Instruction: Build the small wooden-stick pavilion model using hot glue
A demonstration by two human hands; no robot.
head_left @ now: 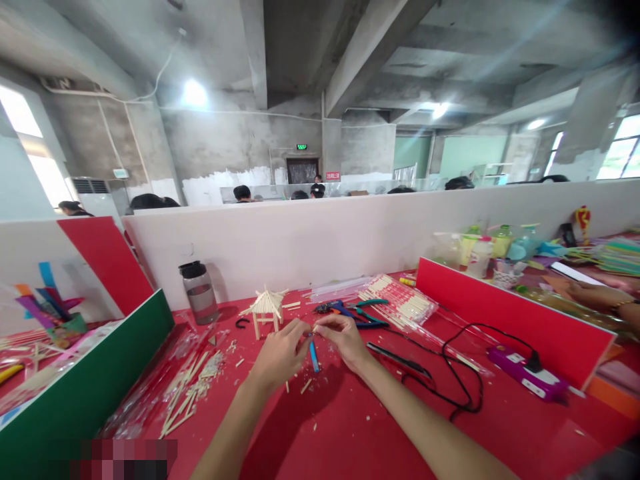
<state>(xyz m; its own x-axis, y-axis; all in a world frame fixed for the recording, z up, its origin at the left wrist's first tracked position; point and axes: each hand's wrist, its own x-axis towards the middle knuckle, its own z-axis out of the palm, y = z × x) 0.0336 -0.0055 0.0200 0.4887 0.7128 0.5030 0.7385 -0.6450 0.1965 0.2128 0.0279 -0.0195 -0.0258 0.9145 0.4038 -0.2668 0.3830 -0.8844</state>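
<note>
My left hand (284, 352) and my right hand (344, 339) meet over the middle of the red table, fingertips bent into pinches and almost touching. Something small and pale shows at the right fingertips, too tiny to name; what the left fingers hold is hidden. Just below the fingertips is a narrow blue strip-like object (313, 358). Behind my left hand stands a small pavilion model (267, 305) of wooden sticks with a peaked roof. Pliers (345, 308) with blue and green handles lie beyond my right hand. A black utility knife (400, 360) rests beside my right forearm.
Stick offcuts (193, 390) and plastic wrap (150, 380) lie left, near a green divider (100, 393). A water bottle (200, 293) stands behind. Bagged sticks (400, 300), a black cable (480, 383), a purple power strip (527, 375) and a red divider (510, 320) are right. Another person's hand (595, 297) shows beyond.
</note>
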